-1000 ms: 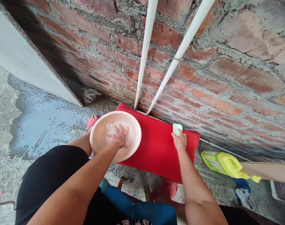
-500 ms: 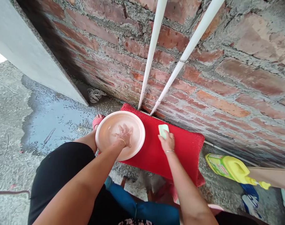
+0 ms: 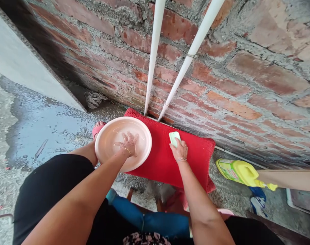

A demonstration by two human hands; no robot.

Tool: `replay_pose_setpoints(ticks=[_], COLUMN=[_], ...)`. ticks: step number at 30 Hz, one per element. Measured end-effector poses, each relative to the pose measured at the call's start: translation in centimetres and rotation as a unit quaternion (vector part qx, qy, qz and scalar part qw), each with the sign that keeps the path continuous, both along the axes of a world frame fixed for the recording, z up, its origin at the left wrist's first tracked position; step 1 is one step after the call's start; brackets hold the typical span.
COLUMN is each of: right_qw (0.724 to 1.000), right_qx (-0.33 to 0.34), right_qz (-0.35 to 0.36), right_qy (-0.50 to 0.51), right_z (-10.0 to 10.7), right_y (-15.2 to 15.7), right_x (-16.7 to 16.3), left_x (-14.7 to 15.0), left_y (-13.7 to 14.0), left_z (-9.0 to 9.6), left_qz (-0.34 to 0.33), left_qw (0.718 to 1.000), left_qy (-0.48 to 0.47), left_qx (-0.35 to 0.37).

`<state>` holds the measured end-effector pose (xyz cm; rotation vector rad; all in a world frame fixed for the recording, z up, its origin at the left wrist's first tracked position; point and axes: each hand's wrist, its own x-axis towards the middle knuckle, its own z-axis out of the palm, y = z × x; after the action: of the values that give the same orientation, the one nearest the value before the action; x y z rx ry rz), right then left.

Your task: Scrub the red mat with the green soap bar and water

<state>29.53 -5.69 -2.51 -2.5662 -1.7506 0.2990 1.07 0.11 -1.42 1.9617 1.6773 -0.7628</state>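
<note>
We see a rough brick wall (image 3: 221, 102) across the top of the view, with a wet concrete floor (image 3: 50, 126) along its foot. A pale slab (image 3: 24, 58) leans in at upper left, and two white pipes, the right one (image 3: 184, 66) banded partway up, run down the wall. Below them we have a red cloth (image 3: 160, 156), spread slantwise with its far edge close to the bricks. A pale pink basin (image 3: 106, 146) sits on the left end of the cloth, its rim reaching past the edge, with clear water inside. A yellow bottle (image 3: 243, 172) lies on its side on the floor, just beyond the cloth's right end.

In the basin we find the left hand (image 3: 126, 144), open wide, fingers fanned out under the water; it has hold of nothing that we can see. Over the right half of the cloth is the right hand (image 3: 179, 149), partly closed, thumb and fingers bent about the near end of a pale green block (image 3: 174, 137). The block is directly ahead of that hand, its far end sticking out past the fingertips toward the wall, to the right of the basin and well apart from its rim. We cannot tell how firmly it bears on the cloth. Smallest of all, a thin silvery bracelet (image 3: 181, 159) circles the right wrist.
</note>
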Motion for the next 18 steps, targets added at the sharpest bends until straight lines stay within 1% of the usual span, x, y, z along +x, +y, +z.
replay_pose_setpoints(ticks=[3, 6, 8, 10, 11, 12, 13, 15, 18], right_qw=[0.995, 0.97, 0.943, 0.923, 0.921, 0.925, 0.934, 0.96, 0.987], right_qx=[0.009, 0.014, 0.022, 0.038, 0.05, 0.063, 0.075, 0.089, 0.085], right_qz=[-0.103, -0.244, -0.332, -0.383, -0.387, -0.376, -0.349, -0.265, -0.121], right_qy=[-0.012, 0.001, 0.01, 0.011, 0.009, 0.009, 0.011, 0.023, 0.059], right_z=[0.1, 0.2, 0.4, 0.6, 0.5, 0.5, 0.3, -0.1, -0.5], right_y=[-3.5, -7.8, -10.2, -11.6, -11.8, -11.6, -11.0, -9.1, -5.6], right_x=[6.6, 12.5, 14.9, 15.6, 15.2, 14.3, 12.8, 8.7, 0.6], left_x=[0.1, 0.2, 0.2, 0.2, 0.2, 0.2, 0.2, 0.1, 0.1], left_y=[0.0, 0.1, 0.1, 0.1, 0.1, 0.1, 0.1, 0.0, 0.0], left_z=[0.1, 0.2, 0.2, 0.2, 0.1, 0.1, 0.0, -0.1, 0.0], left_qz=[0.001, 0.005, 0.005, 0.008, 0.01, 0.012, 0.013, 0.012, 0.01], left_qw=[1.0, 1.0, 1.0, 1.0, 1.0, 1.0, 1.0, 1.0, 1.0], left_qy=[0.001, 0.001, 0.005, 0.008, 0.005, -0.001, -0.008, -0.018, -0.013], left_qx=[-0.009, 0.001, 0.006, 0.007, 0.005, 0.004, 0.003, 0.002, 0.002])
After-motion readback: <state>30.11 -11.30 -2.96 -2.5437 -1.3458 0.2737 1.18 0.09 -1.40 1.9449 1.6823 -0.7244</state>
